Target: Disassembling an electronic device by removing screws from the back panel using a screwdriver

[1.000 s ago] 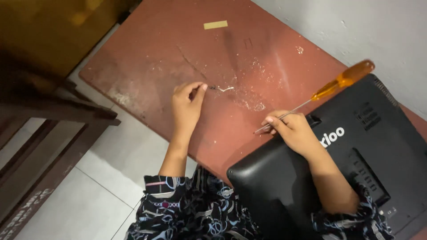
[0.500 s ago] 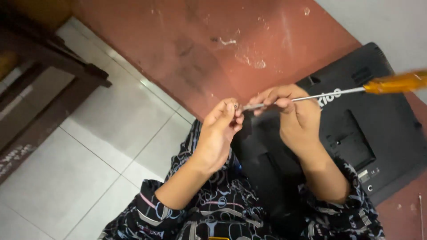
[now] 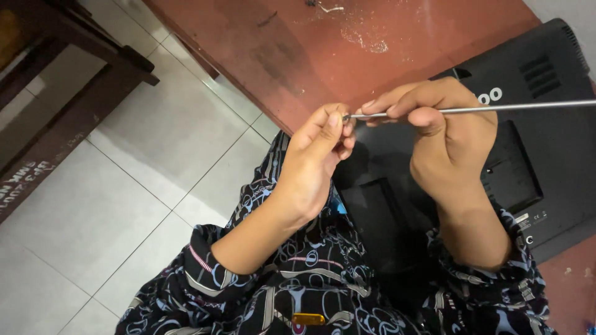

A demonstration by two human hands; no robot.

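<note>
Now, from the camera on the person's head, I see two hands held up close together over the lap. The right hand [image 3: 450, 139] is curled around the thin metal rod of a screwdriver [image 3: 496, 108], with the fingers closed on it near the tip, and the rod runs off to the right edge of the picture, so I cannot see its handle. The left hand [image 3: 320, 158] is pinched shut at the fingertips, right against the tip of the screwdriver, and it seems to hold something very tiny there, maybe a screw, but it is too small for me to be sure. Under the hands lies a black monitor [image 3: 546, 161], back side up, resting partly on the lap and partly on a worn red table [image 3: 323, 49]. White scraps [image 3: 366, 42] lie on the table top, well apart from the hands. A dark wooden bench [image 3: 68, 105] stands on the white floor tiles [image 3: 124, 198] at the left. To do this bit well, I think both hands should stay very steady and close, the pinch should stay tight, and the tip should meet the tiny thing straight on, so nothing drops to the floor.
</note>
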